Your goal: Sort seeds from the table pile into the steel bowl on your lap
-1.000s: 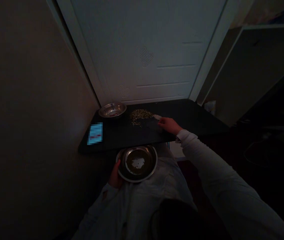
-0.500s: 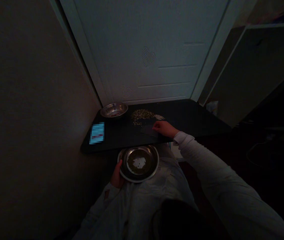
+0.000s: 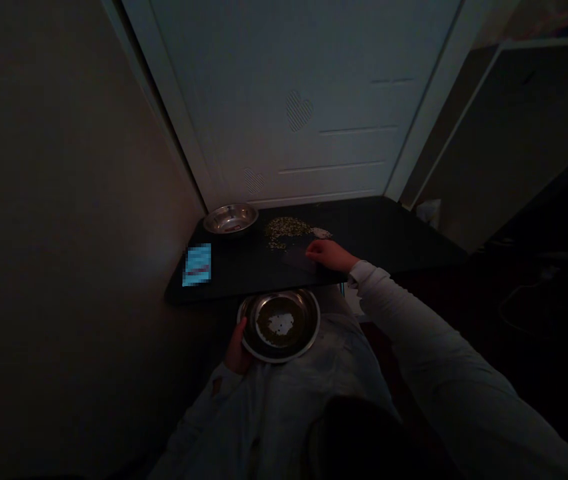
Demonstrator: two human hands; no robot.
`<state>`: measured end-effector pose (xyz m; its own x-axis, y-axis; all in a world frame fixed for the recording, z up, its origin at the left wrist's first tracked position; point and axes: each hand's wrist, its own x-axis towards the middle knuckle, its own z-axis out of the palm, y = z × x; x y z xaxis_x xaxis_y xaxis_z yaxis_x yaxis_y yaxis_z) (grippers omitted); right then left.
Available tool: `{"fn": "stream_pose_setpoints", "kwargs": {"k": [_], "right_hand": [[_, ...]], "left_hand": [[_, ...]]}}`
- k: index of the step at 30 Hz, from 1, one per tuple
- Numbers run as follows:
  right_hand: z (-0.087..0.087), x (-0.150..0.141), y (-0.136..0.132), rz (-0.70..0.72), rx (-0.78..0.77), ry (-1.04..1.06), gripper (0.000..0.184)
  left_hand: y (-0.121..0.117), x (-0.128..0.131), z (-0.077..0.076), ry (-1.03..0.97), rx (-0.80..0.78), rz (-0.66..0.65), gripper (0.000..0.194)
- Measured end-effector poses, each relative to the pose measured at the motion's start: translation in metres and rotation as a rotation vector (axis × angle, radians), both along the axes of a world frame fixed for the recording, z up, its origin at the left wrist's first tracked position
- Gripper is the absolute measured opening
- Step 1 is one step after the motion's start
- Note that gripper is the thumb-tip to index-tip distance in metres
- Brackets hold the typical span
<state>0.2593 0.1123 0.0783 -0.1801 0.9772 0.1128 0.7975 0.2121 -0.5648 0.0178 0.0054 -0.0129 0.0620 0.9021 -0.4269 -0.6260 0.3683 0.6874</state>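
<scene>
In the head view, my left hand (image 3: pixel 238 350) grips the left rim of a metal bowl (image 3: pixel 313 337) that rests on my lap below the table edge. Small dark greenish grains (image 3: pixel 268 327) lie in a ring inside it, around a pale patch. Over the table, the fingers of my right hand (image 3: pixel 331 255) are pinched on a thin translucent sheet (image 3: pixel 298 259), faint in the dim light. Just beyond that hand lie a spread of mixed green and pale grains (image 3: pixel 289 227) and a small pale pile (image 3: pixel 321 233).
A second metal bowl (image 3: pixel 231 219) stands at the table's back left corner. In front of it is a blurred light-blue packet or screen (image 3: pixel 197 265). The dark table (image 3: pixel 389 233) meets a white door (image 3: pixel 264 80) at the back. A wall (image 3: pixel 64 233) rises at left.
The view has shifted slightly. Both hands keep their places, the left on the bowl and the right pinched above the table; no grains have visibly moved.
</scene>
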Motion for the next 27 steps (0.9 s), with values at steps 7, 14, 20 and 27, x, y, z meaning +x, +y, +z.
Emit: {"fn": "stream_pose_setpoints", "kwargs": {"k": [7, 14, 20, 27], "right_hand": [[0.002, -0.01, -0.011, 0.048, -0.016, 0.001, 0.016], [0.002, 0.006, -0.002, 0.022, -0.068, 0.233, 0.018], [-0.003, 0.017, -0.004, 0.012, -0.067, 0.143, 0.016], [0.001, 0.005, -0.013, 0.094, -0.065, 0.057, 0.016]], "left_hand": [[0.001, 0.0, -0.002, 0.007, 0.013, -0.031, 0.024], [0.0, 0.002, 0.002, -0.024, -0.032, -0.034, 0.023], [0.0, 0.001, 0.005, -0.04, -0.062, -0.031, 0.023], [-0.001, 0.002, 0.01, -0.044, -0.055, -0.048, 0.026]]}}
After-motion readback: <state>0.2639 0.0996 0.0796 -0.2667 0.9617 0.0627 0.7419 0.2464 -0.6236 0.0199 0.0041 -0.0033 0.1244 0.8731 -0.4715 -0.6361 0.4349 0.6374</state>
